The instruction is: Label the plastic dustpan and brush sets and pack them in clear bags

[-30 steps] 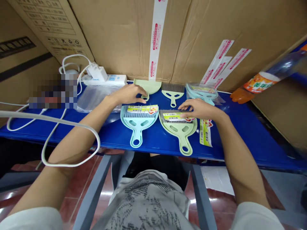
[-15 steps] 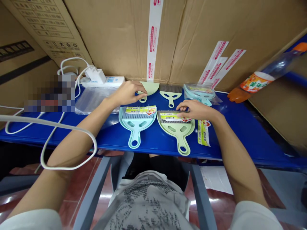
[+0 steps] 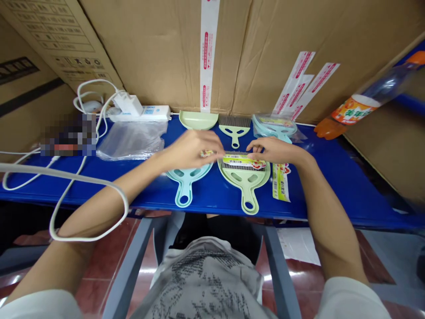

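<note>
My left hand point(image 3: 197, 148), slightly blurred, is over the upper part of a light blue dustpan-and-brush set point(image 3: 184, 181). Its bent fingers are apart and point at the left end of a yellow-green label strip point(image 3: 241, 160); whether they touch it is unclear. That strip lies across the grey bristles of a light green dustpan-and-brush set point(image 3: 247, 179). My right hand point(image 3: 279, 150) is at the strip's right end, thumb on or close to it, forefinger apart from the thumb. Another label point(image 3: 280, 186) lies to the right of the green set.
A green dustpan point(image 3: 199, 121), a green brush point(image 3: 235, 130) and a bagged blue set point(image 3: 275, 126) line the back. Clear plastic bags point(image 3: 133, 139) and a white power strip point(image 3: 149, 113) are at left, with loose cables. An orange drink bottle point(image 3: 358, 108) leans at right against cardboard.
My left hand has moved right and nearer to me, from beside the green dustpan to above the blue set, covering its bristles. My right hand stays nearly in place.
</note>
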Available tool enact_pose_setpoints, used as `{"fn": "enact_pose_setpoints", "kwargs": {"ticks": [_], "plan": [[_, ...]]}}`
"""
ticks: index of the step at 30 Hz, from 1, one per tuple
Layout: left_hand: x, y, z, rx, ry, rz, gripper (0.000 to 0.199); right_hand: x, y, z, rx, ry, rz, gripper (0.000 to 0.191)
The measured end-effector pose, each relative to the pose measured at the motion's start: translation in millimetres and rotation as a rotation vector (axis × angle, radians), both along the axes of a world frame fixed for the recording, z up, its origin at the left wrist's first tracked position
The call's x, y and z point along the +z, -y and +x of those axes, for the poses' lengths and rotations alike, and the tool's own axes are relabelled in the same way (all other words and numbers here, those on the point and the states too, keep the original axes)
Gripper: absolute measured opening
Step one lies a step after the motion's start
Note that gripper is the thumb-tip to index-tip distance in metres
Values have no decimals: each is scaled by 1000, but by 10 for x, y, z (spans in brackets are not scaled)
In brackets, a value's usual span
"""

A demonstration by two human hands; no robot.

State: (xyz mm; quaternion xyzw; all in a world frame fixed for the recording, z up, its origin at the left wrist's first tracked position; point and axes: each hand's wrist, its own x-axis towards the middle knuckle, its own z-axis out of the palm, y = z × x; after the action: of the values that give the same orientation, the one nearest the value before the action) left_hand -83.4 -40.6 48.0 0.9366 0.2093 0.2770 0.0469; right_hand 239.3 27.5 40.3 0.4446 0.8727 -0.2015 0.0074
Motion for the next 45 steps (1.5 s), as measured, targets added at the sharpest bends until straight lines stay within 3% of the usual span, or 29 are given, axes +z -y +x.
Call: {"fn": "enact_pose_setpoints", "kwargs": {"ticks": [2, 5, 8, 11, 15, 21, 26, 31, 39, 45], "plan": [[23, 322, 237, -138, -78, 21, 29, -2, -9, 7, 10, 6, -5, 48], [-15, 698, 524, -135, -235, 117, 30, 7, 2, 7, 13, 27, 16, 50], [-118, 872, 693, -78, -278, 120, 30, 20, 35, 0, 14, 35, 40, 49], [-249, 906, 774, -55, -268, 78, 36, 16, 52, 5, 21, 21, 43, 49], [-366, 908, 813, -11, -216, -17, 23, -9, 29, 40, 27, -13, 23, 48], [-361, 1036, 825, 41, -177, -30, 15, -14, 15, 77, 39, -38, -9, 39], [-372, 1144, 842, 176, -188, -6, 35, 21, 39, 74, 35, -13, -49, 33], [-415, 1154, 828, 145, -171, 11, 33, 53, 49, 69, 30, 4, -69, 31], [-255, 1175, 695, 169, 18, 137, 41, 64, 31, 163, -139, -229, -237, 70], [-132, 1090, 516, 263, 143, 184, 36, 127, 34, 259, -252, -495, -324, 76]]}}
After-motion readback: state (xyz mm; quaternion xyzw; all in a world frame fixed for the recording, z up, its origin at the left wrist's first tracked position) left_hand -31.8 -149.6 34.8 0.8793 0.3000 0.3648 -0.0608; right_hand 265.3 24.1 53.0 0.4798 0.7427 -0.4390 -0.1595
